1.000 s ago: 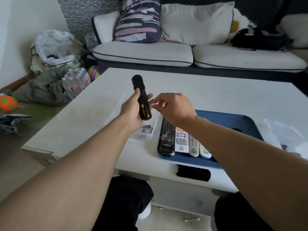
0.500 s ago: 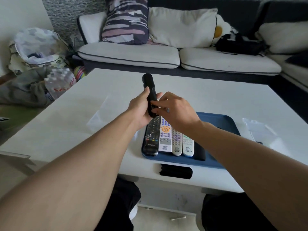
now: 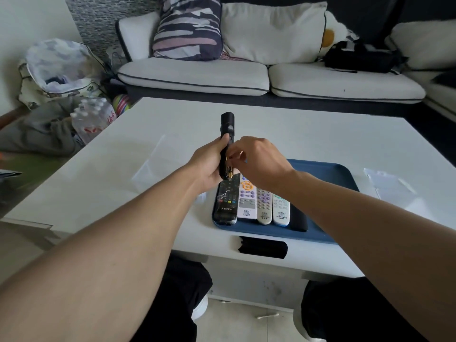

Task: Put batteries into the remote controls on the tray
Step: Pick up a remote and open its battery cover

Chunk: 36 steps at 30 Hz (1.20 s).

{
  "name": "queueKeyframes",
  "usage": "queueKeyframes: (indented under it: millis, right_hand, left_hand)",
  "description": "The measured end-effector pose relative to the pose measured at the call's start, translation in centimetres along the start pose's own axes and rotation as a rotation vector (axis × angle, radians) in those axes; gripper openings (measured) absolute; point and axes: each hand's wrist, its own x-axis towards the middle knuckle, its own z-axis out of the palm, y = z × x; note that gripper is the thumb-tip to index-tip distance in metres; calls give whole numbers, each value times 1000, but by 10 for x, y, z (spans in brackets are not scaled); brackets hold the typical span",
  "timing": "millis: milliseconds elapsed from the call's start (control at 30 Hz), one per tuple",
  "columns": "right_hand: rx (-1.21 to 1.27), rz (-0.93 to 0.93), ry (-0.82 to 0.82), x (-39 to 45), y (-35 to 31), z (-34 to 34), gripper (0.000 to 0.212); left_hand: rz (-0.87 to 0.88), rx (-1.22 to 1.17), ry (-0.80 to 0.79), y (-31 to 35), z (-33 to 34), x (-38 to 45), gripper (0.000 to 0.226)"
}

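Remotes point(image 3: 256, 202) fill tray point(image 3: 328, 174) beneath hands.

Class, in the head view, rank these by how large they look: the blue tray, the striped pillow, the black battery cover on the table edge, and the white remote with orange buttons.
1. Tray
2. Striped pillow, though it lies farther off
3. White remote
4. Battery cover, much like the remote, so unsure

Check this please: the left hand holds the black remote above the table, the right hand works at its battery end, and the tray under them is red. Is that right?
One detail is wrong: the tray is blue, not red, as the head view shows. The rest stands: the left hand holds the black remote above the table, and the right hand works at its battery end.
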Motion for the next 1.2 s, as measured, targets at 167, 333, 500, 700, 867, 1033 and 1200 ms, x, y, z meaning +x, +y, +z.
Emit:
queueKeyframes:
  millis: [167, 333, 500, 700, 867, 1033, 1200]
  right_hand:
    - [179, 89, -27, -9, -8, 8, 9]
    - [493, 385, 203, -3, -11, -3, 6]
    - [864, 667, 182, -5, -20, -6, 8]
    - [1097, 831, 151, -3, -24, -8, 11]
    - [1152, 867, 139, -1, -27, -8, 15]
    - [1195, 891, 112, 0, -32, -7, 18]
    - [1319, 925, 60, 3, -35, -9, 13]
  left_hand:
    - [70, 6, -9, 6, 4, -5, 16]
    - [54, -127, -8, 10, 14, -8, 31]
    - [70, -139, -37, 9, 20, -8, 34]
    - [94, -159, -84, 10, 22, -7, 25]
    - [105, -186, -96, 12, 22, -10, 28]
    - [111, -186, -96, 14, 21, -14, 29]
    - [140, -146, -102, 15, 19, -15, 29]
